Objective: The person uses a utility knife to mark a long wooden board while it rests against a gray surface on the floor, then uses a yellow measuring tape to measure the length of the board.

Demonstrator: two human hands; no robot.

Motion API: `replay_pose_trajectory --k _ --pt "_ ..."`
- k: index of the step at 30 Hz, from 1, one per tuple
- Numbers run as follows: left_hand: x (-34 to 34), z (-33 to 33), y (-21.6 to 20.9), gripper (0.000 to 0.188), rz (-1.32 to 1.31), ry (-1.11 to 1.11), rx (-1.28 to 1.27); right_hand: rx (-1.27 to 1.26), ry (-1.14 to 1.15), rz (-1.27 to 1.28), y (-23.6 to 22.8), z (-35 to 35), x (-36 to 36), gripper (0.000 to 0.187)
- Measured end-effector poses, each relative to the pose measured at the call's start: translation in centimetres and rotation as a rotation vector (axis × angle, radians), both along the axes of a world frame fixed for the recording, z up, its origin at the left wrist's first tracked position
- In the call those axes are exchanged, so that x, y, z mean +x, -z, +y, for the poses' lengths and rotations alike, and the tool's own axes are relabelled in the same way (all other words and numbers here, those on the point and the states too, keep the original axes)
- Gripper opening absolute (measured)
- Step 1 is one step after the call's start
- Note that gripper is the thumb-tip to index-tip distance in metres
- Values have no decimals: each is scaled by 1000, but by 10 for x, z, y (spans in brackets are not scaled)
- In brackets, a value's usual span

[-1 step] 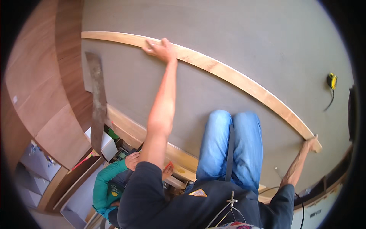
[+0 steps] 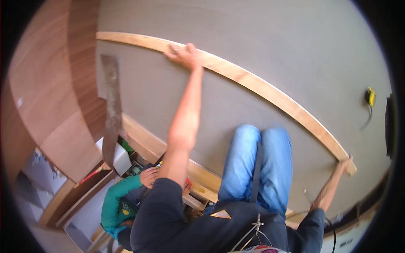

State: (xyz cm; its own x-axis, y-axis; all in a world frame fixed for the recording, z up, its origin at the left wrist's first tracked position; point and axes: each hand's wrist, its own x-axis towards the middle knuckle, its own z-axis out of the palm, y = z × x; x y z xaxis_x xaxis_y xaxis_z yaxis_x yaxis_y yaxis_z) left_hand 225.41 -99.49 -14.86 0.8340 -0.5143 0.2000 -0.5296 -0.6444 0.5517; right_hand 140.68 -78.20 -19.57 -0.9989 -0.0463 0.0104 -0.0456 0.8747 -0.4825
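A long, light wooden strip (image 2: 253, 86) lies across a large grey board (image 2: 270, 38), its shape bowed by the lens. My left hand (image 2: 184, 56) grips it left of the middle, fingers and thumb set at its edges. At the strip's right end, my right hand (image 2: 345, 163) is closed round the wood, and part of its grip is hidden. My knees (image 2: 258, 147), in blue jeans, are on the grey surface between my arms and nearer than the strip.
A yellow and black tape measure (image 2: 370, 97) lies at the far right. At left, a long dark flat blade-like piece (image 2: 112, 92) overhangs the board's edge beside wood panels (image 2: 42, 84). Lower left, another person in a green sleeve (image 2: 120, 198) has hands near timber (image 2: 147, 139).
The whole view has shifted slightly, so the strip's left part and my left hand appear a little farther right. Both hands keep hold of the strip.
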Motion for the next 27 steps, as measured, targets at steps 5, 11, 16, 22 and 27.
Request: replay_pose_trajectory --k 5,11,16,22,27 --pt "-28 -22 13 77 49 -15 21 -176 99 -295 -6 43 -137 61" --pt "-18 -18 -2 77 -15 22 -19 -165 125 -267 9 45 -73 37" --pt "-9 -7 46 73 -152 72 183 -536 -28 -339 -17 37 -58 31" --pt "20 0 50 85 30 86 31 33 153 116 -18 -6 22 102" --pt "11 -13 48 87 33 86 49 -101 177 96 -49 -14 37 101"
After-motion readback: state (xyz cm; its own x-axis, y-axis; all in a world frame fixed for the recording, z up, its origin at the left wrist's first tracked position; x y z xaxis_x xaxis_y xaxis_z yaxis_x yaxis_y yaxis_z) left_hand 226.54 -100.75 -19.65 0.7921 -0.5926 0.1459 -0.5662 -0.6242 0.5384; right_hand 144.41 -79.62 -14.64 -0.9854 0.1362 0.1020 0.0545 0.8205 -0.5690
